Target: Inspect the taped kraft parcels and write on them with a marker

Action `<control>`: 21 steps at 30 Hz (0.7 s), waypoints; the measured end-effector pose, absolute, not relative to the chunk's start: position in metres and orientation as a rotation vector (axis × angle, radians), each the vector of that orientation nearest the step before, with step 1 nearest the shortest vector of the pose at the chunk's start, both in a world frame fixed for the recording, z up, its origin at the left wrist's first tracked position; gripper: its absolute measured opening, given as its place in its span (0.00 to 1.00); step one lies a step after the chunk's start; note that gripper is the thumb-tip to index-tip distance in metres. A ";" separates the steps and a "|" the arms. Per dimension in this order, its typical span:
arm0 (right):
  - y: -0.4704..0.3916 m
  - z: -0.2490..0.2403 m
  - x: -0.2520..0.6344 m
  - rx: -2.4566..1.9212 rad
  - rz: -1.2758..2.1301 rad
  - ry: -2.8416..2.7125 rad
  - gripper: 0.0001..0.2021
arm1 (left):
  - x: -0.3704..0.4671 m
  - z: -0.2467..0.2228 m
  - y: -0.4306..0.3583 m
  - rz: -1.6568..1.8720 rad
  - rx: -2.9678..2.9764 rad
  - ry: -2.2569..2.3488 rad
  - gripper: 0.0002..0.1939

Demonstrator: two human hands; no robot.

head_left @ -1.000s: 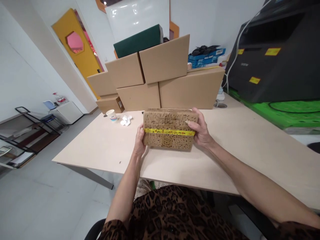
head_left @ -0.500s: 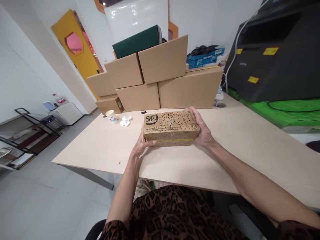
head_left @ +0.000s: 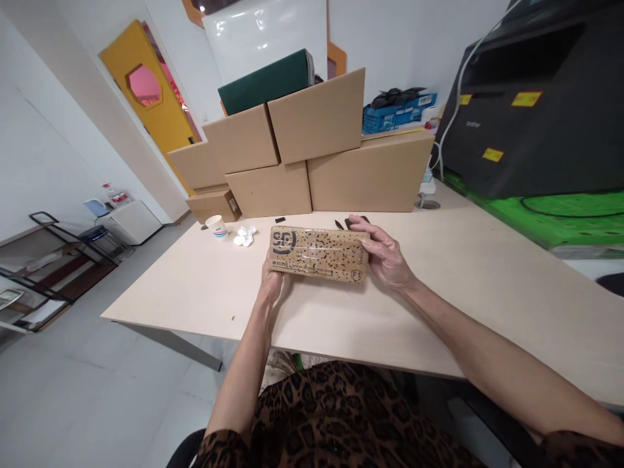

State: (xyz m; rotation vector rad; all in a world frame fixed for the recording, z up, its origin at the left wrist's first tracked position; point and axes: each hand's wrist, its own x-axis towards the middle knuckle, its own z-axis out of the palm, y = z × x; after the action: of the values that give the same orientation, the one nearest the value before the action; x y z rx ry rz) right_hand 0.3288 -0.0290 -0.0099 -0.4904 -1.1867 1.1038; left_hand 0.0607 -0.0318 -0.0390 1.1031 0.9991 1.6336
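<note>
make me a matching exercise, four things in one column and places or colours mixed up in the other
1. speckled box
2. paper cup
3. green box
4. door

a. on top of the stacked cardboard boxes
b. yellow
c. between the left hand and right hand
d. on the table, beside crumpled white paper

Pairs: 1-c, 2-d, 3-a, 4-b
</note>
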 end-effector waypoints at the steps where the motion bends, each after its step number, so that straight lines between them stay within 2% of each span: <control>1: -0.028 -0.011 0.327 -0.486 1.103 -1.190 0.11 | 0.062 -0.040 -0.030 1.689 1.031 1.020 0.21; 9: -0.021 -0.027 0.315 -0.589 1.151 -1.179 0.13 | 0.053 -0.034 -0.023 1.733 0.620 1.012 0.06; 10: -0.020 -0.029 0.315 -0.608 1.133 -1.219 0.13 | 0.051 -0.030 -0.024 1.729 0.588 0.985 0.07; 13: -0.019 -0.033 0.316 -0.643 1.049 -1.347 0.15 | 0.048 -0.018 -0.032 1.654 0.496 0.833 0.28; 15: -0.018 -0.034 0.317 -0.652 0.983 -1.400 0.16 | 0.049 -0.012 -0.037 1.590 0.461 0.732 0.34; 21: -0.017 -0.042 0.314 -0.697 0.831 -1.474 0.15 | 0.049 -0.012 -0.039 1.578 0.511 0.667 0.19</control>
State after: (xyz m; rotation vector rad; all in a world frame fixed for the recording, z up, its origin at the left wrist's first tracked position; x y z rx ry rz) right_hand 0.3143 -0.0166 -0.0421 -0.6966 -1.4737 0.8312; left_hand 0.0492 -0.0388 -0.0122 0.5106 0.6675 1.5780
